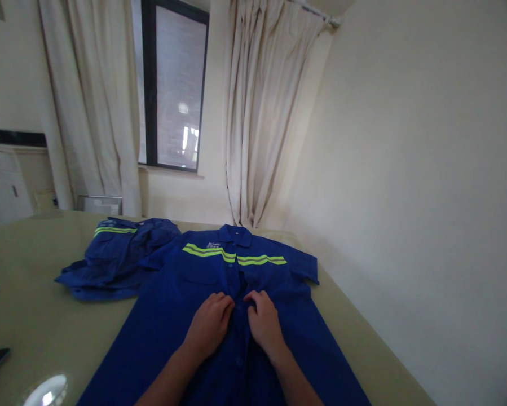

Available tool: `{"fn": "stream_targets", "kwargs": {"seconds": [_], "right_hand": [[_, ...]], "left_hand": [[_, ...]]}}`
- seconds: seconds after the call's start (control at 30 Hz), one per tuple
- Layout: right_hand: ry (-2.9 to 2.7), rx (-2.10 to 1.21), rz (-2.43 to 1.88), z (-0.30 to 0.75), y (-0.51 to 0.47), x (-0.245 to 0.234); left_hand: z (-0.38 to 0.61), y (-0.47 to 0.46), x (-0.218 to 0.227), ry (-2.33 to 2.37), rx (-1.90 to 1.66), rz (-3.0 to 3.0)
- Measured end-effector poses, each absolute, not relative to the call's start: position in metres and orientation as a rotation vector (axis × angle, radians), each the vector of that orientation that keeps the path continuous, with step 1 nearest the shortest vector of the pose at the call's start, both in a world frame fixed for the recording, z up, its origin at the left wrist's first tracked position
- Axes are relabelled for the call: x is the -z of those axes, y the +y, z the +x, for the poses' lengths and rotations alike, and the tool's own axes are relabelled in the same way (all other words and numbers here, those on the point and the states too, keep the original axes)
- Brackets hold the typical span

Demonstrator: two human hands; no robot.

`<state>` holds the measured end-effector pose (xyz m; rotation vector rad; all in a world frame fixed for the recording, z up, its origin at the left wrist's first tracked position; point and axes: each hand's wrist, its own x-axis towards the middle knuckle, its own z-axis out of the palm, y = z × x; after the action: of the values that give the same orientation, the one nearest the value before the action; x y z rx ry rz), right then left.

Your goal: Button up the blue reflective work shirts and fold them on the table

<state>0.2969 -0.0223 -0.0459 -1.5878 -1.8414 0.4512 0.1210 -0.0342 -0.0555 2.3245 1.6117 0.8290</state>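
I have the royal-blue fabric work shirt with short sleeves and a yellow-green reflective chest band (pixel 241 341) lying face up on the glossy, pale green bench (pixel 33 254), its pointed blue collar (pixel 237 235) at the far end and its lower part running out of my view. A second, bunched blue garment with a matching reflective stripe (pixel 120 251) lies just beside it, on the left.

My left hand (pixel 210 324) and right hand (pixel 264 324) meet the shirt's front opening below the band, one on either side. The left grip is bunched, thumb close to the fingers; the right is loosely curled, forefinger reaching toward the opening with a small gap above the thumb. I can't tell whether either has cloth or a button pinched.

I judge the step in hand to be working the front edges together. To do it well, I'd lay both edges level, steady one side with the left fingertips, move the other with the right, and pull lightly, so the collar stays square and the chest band lines up across the opening.
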Motion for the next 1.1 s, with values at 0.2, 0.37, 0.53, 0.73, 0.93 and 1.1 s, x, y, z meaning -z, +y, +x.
{"fn": "stream_targets", "kwargs": {"seconds": [0.2,0.37,0.53,0.73,0.93,1.1], "right_hand": [[-1.862,-0.219,-1.852,0.28,-0.022,0.034],[-1.996,-0.047,-1.876,0.258,0.004,0.032],[-1.909,-0.159,-1.839,0.26,0.015,0.046],[-1.718,-0.428,-1.441,0.282,0.027,0.063],[-1.665,-0.522,-1.159,0.284,0.03,0.065],[-1.679,-0.516,-1.236,0.28,0.028,0.066]], "left_hand": [[0.125,-0.041,0.079,1.64,-0.734,2.512],[0.134,-0.066,0.089,1.799,-0.623,2.504],[0.136,-0.055,0.055,1.903,-0.535,2.412],[0.129,0.004,0.036,1.984,-0.529,2.169],[0.127,0.009,0.051,1.776,-0.779,2.157],[0.13,0.009,0.053,1.644,-0.93,2.404]]}}
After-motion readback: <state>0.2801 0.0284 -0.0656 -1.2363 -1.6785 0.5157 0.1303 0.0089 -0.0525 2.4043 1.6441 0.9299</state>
